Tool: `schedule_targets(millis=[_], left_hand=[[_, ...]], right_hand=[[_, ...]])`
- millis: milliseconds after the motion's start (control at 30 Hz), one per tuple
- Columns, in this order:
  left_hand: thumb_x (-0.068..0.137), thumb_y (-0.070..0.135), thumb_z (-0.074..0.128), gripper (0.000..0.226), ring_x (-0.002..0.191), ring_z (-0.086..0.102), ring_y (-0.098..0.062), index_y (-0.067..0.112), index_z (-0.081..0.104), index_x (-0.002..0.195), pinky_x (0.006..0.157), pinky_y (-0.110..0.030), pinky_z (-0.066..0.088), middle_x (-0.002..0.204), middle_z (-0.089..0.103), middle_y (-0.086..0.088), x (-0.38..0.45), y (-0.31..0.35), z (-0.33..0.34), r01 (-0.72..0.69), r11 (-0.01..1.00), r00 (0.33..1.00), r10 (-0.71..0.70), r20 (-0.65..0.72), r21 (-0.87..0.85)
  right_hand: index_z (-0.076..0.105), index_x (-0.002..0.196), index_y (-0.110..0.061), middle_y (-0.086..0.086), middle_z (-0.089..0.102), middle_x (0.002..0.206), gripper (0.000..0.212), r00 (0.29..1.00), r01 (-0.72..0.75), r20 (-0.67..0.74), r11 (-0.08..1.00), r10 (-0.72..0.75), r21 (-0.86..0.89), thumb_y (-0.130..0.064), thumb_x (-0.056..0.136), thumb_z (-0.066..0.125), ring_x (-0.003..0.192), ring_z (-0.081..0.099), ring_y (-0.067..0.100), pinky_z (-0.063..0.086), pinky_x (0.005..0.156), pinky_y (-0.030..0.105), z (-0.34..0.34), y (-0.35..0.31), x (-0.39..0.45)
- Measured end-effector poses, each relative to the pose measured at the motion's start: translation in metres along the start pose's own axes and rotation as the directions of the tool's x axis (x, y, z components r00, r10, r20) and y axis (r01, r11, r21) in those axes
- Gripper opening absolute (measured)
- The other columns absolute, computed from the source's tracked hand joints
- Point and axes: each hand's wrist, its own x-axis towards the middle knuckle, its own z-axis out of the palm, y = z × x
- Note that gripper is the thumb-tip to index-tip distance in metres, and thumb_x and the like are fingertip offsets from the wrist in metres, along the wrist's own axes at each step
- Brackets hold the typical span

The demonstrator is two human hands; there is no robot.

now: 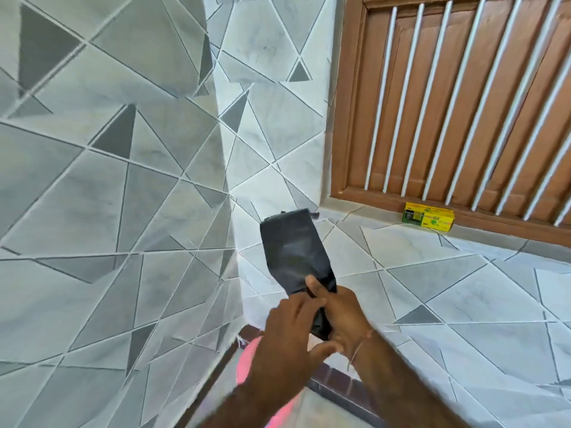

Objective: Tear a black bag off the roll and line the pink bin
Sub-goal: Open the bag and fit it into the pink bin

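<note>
The black bag (293,254) — pinched by right hand (343,313), left hand (290,332) closing on it — may rip crooked if yanked unevenly.

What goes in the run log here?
both hands grip folded black bag | pink bin below, unlined | yellow box on ledge

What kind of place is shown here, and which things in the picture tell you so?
Probably a tiled room in a home, perhaps a kitchen or utility corner. Geometric grey tiles cover the walls, a brown wooden window has white bars, and a yellow box sits on the tiled ledge beneath it.
</note>
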Motion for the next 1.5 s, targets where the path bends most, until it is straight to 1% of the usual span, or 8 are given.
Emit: schedule_targets(millis=[133, 267, 533, 700, 867, 1067, 1300, 1500], left_hand=[[0.078, 0.018, 0.064, 0.034, 0.096, 0.053, -0.006, 0.028, 0.056, 0.109, 0.088, -0.011, 0.040, 0.108, 0.067, 0.003, -0.006, -0.034, -0.029, -0.039, 0.999, 0.995, 0.039, -0.095, 0.000], [0.087, 0.005, 0.051, 0.030, 0.074, 0.062, -0.003, 0.025, 0.072, 0.092, 0.074, -0.014, 0.050, 0.082, 0.071, 0.011, -0.010, -0.073, -0.070, 0.188, 0.951, 0.972, -0.216, -0.093, -0.245], [0.076, 0.012, 0.073, 0.020, 0.061, 0.058, -0.002, 0.022, 0.063, 0.062, 0.059, -0.009, 0.040, 0.061, 0.062, 0.013, -0.023, -0.109, -0.110, 0.460, 0.803, 0.878, -0.474, 0.063, -0.379], [0.083, 0.009, 0.068, 0.015, 0.066, 0.065, -0.012, 0.018, 0.076, 0.073, 0.063, -0.016, 0.047, 0.066, 0.069, 0.010, -0.027, -0.110, -0.123, 0.478, 0.697, 0.860, -0.495, 0.124, -0.534], [0.075, -0.024, 0.048, 0.054, 0.078, 0.072, -0.020, 0.022, 0.076, 0.081, 0.078, -0.034, 0.059, 0.081, 0.077, -0.002, -0.025, -0.095, -0.126, 0.527, 0.425, 0.837, -0.407, 0.365, -0.736], [0.071, -0.012, 0.070, 0.026, 0.064, 0.068, -0.024, 0.003, 0.072, 0.092, 0.055, -0.029, 0.056, 0.078, 0.072, -0.015, -0.017, -0.087, -0.117, 0.513, 0.603, 0.842, -0.491, 0.223, -0.610], [0.070, 0.010, 0.079, 0.017, 0.057, 0.052, -0.020, 0.001, 0.066, 0.065, 0.061, -0.034, 0.050, 0.058, 0.060, -0.010, -0.017, -0.078, -0.099, 0.528, 0.677, 0.830, -0.539, 0.144, -0.512], [0.058, 0.019, 0.087, 0.033, 0.052, 0.049, -0.013, 0.010, 0.056, 0.060, 0.055, -0.028, 0.044, 0.056, 0.051, 0.000, -0.015, -0.047, -0.086, 0.505, 0.690, 0.858, -0.466, 0.216, -0.518]], right_hand=[[0.068, 0.100, 0.002, 0.016, 0.075, 0.082, 0.023, 0.977, -0.152, 0.182, 0.963, 0.112, 0.222, -0.018, 0.091, 0.059, 0.064, 0.072, 0.024, 0.055, 0.048, 0.029, 0.030, 0.007, -0.015], [0.073, 0.100, -0.006, 0.011, 0.074, 0.090, 0.023, 0.980, -0.107, 0.176, 0.993, 0.098, 0.043, -0.023, 0.086, 0.067, 0.083, 0.068, 0.023, 0.052, 0.075, 0.032, 0.067, 0.027, -0.027], [0.069, 0.080, 0.001, 0.012, 0.065, 0.062, 0.009, 0.973, -0.047, -0.214, 0.985, 0.083, 0.169, 0.007, 0.081, 0.063, 0.045, 0.060, 0.014, 0.050, 0.042, 0.019, 0.122, 0.057, -0.051], [0.068, 0.079, -0.004, 0.011, 0.065, 0.068, 0.012, 0.987, -0.018, -0.162, 0.994, 0.000, -0.109, -0.013, 0.077, 0.076, 0.060, 0.061, 0.020, 0.049, 0.050, 0.024, 0.124, 0.050, -0.076], [0.071, 0.078, -0.008, 0.010, 0.075, 0.075, 0.022, 0.953, 0.159, -0.153, 0.863, -0.260, -0.480, -0.005, 0.062, 0.086, 0.068, 0.070, 0.021, 0.059, 0.066, 0.034, 0.134, 0.054, -0.077], [0.072, 0.070, -0.009, 0.015, 0.073, 0.075, 0.011, 0.915, 0.208, -0.190, 0.820, -0.355, -0.533, -0.003, 0.079, 0.071, 0.064, 0.065, 0.023, 0.054, 0.057, 0.031, 0.110, 0.050, -0.076], [0.063, 0.070, -0.009, 0.009, 0.062, 0.066, 0.018, 0.898, 0.182, -0.280, 0.867, -0.339, -0.463, -0.002, 0.085, 0.059, 0.053, 0.054, 0.016, 0.045, 0.046, 0.023, 0.070, 0.038, -0.073], [0.069, 0.102, -0.022, 0.004, 0.073, 0.082, 0.023, 0.997, 0.074, 0.012, 0.922, -0.075, -0.379, -0.035, 0.082, 0.071, 0.065, 0.065, 0.018, 0.043, 0.049, 0.024, 0.056, 0.026, -0.079]])
